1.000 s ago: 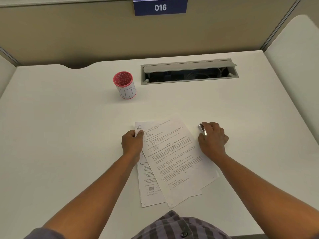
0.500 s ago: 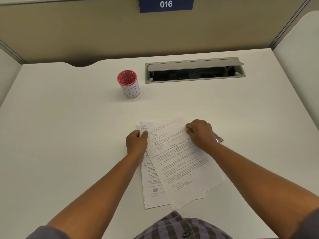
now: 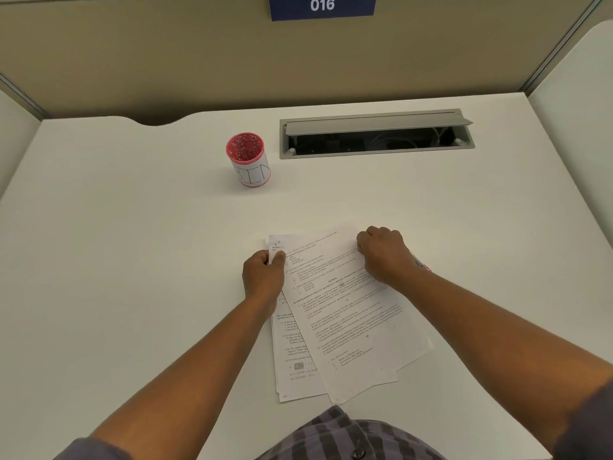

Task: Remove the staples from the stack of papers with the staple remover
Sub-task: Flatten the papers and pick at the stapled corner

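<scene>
A fanned stack of printed papers lies on the white desk in front of me. My left hand pinches the stack's top-left corner between thumb and fingers. My right hand rests as a fist on the top-right edge of the uppermost sheet. It grips the staple remover, a thin silver tool with a pink end. That pink end sticks out on the desk past the little-finger side of my wrist. The hand hides the tool's tip. I cannot make out any staple.
A pink mesh cup with a white paper label stands behind the papers, to the left. An open grey cable hatch is set into the desk at the back right. Beige partition walls close the desk on three sides.
My right hand moved left from the bare desk onto the top edge of the papers, and the remover's pink end came into sight behind the wrist. My left hand kept its pinch.
</scene>
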Motion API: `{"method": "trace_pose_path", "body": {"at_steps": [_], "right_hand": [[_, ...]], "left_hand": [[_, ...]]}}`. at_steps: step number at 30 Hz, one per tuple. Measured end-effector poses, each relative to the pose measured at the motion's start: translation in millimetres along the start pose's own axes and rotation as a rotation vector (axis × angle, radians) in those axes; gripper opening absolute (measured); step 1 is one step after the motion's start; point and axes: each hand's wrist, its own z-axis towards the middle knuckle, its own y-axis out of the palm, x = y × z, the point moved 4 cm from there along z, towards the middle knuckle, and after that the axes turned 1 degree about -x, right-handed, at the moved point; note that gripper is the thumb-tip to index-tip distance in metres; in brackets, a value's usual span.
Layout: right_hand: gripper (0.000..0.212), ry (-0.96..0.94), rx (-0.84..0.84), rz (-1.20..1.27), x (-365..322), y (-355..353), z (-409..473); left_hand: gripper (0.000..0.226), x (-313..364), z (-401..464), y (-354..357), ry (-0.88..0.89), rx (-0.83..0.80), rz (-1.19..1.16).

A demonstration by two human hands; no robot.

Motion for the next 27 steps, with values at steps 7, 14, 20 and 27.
{"method": "trace_pose_path", "body": {"at_steps": [7,14,20,27], "right_hand": [[0.027,0.013,-0.015,-0.033,-2,5,-4],[0.024,0.158,-0.026,0.586,-7,7,-9],[0.027,0.352,-0.198,1.345,-17,-3,-16],[0.025,0.367,-0.42,1.894,-30,-9,-19]], "left_hand": [[0.034,2,-2,0,0.006,-0.014,-0.001],[0.037,3,-4,2,0.009,-0.025,0.0],[0.031,4,-8,6,0.043,-0.013,0.034],[0.028,9,-13,10,0.078,-0.011,0.044]]}}
